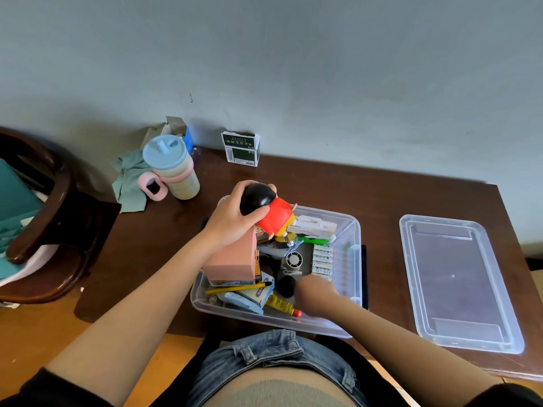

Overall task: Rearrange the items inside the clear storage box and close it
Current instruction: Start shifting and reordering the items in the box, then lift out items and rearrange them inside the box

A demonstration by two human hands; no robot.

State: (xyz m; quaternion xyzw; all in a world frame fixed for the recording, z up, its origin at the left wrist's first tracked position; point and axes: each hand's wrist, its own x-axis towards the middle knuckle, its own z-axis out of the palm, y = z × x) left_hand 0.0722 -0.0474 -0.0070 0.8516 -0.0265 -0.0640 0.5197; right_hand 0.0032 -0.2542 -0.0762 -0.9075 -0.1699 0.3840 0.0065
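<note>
The left hand [232, 218] is clutching the toy figure [269, 214] over the crammed storage box [349, 230], right hand [316, 292] too blurry to tell, so the lid [458, 283] at 3 o'clock probably won't shut flat.

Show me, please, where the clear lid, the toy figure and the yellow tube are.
clear lid [458, 277]: head view, on its flat middle panel.
toy figure [276, 220]: head view, on its red body; the left hand [232, 218] grips its black head.
yellow tube [280, 304]: head view, on its yellow body, inside the box.
</note>
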